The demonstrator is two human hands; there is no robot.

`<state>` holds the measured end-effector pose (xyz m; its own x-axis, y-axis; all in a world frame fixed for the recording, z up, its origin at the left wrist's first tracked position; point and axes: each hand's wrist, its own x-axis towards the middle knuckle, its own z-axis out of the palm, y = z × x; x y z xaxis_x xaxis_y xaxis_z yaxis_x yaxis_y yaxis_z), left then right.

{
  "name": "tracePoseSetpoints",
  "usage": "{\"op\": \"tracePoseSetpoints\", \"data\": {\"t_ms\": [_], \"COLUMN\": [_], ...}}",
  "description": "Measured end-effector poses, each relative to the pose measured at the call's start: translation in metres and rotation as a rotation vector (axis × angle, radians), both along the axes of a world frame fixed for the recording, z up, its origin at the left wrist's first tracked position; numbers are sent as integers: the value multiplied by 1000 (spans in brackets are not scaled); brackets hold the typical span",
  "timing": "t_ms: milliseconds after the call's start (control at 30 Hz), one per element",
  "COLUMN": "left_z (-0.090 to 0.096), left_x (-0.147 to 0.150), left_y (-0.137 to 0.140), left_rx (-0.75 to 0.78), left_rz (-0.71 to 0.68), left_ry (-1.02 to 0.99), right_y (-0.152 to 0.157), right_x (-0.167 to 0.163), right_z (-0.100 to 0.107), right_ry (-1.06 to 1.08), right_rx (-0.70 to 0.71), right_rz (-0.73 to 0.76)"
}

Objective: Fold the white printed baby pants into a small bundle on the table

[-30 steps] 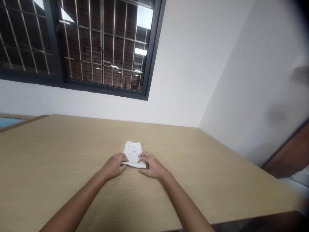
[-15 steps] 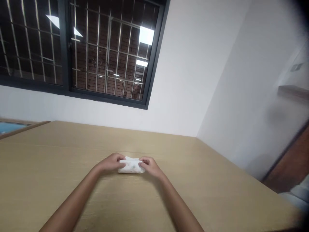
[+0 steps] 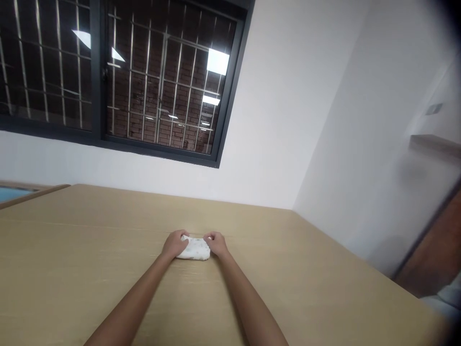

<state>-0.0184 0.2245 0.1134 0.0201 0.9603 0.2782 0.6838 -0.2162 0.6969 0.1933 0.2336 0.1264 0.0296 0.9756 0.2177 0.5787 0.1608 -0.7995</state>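
Note:
A small white cloth (image 3: 197, 249) with a faint coloured print lies folded into a flat bundle on the wooden tabletop (image 3: 187, 307). At its left end, my left hand (image 3: 175, 244) is closed on it, thumb on top and fingers curled over the far corner. My right hand (image 3: 217, 244) pinches the upper right corner of the cloth, thumb and index finger together. The fingertips of both hands are partly hidden behind the cloth and the knuckles.
A white wall (image 3: 259, 144) rises behind the table's far edge, with a dark-framed barred window (image 3: 162, 86) in it. At the far left a wooden-edged surface with a blue panel (image 3: 14, 193) adjoins the table. A shelf (image 3: 435, 144) juts out at the right.
The cloth's far flap has been folded down, so the bundle now looks flatter and more compact. My hands have come closer together, the right one moving slightly left.

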Motion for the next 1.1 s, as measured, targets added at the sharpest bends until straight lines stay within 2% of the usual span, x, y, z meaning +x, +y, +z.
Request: {"op": "tracePoseSetpoints", "data": {"t_ms": [100,200,300,400,633,767,967,1100], "left_z": [-1,5,10,5,-21,-22,-18,-20], "left_x": [1,5,17,32,43,40,29,23], "left_y": [-2,-5,-8,-13,-25,-27,-29,-29], "left_rx": [58,134,201,211,140,125,129,113], "left_rz": [30,15,-57,-126,-176,-204,-249,-239], "left_ry": [64,87,86,84,132,183,255,301], "right_y": [-2,-18,-41,-59,-61,-58,-55,-56], "right_x": [-3,-13,-30,-44,-43,-36,-24,-17], "right_z": [9,22,27,20,-9,-13,-15,-14], "right_ry": [-104,-193,-403,-558,-619,-624,-590,-562], "right_rx": [36,127,235,279,232,229,190,200], "right_rz": [-9,-9,82,215,327,360,336,366]}}
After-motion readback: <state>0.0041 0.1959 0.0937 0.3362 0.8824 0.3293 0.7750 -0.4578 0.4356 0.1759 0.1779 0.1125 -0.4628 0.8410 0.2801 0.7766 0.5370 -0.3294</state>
